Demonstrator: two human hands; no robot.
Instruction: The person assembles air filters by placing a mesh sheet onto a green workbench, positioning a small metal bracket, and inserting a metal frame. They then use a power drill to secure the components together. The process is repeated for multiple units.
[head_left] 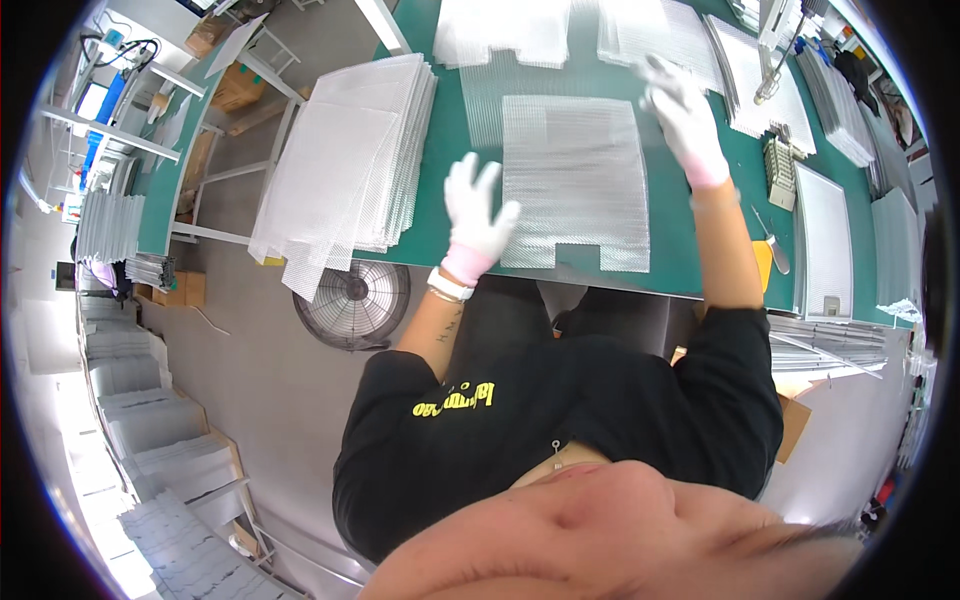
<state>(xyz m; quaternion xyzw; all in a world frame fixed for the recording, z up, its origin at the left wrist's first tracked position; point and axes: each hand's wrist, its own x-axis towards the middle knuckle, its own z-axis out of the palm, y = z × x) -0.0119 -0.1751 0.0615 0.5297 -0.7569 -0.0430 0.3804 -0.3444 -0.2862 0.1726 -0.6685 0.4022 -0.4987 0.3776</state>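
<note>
A pale mesh-like sheet (575,185) with a rectangular notch in its near edge lies flat on the green table (455,110) in front of me. My left hand (475,215), in a white glove with a pink cuff, hovers by the sheet's left edge. Its fingers are spread and hold nothing. Beyond the sheet's far right corner is my right hand (683,120), gloved the same way. Its fingers reach out, slightly blurred at the tips, and I see nothing in them. A tall stack of similar sheets (345,150) fans out to the left, overhanging the table's front edge.
More sheet piles (503,30) stand along the far side, with another stack (760,85) at the right. A yellow-handled tool (765,262), a beige slotted block (780,172) and a framed panel (825,245) lie on the right. A round floor fan (355,300) stands below the front edge.
</note>
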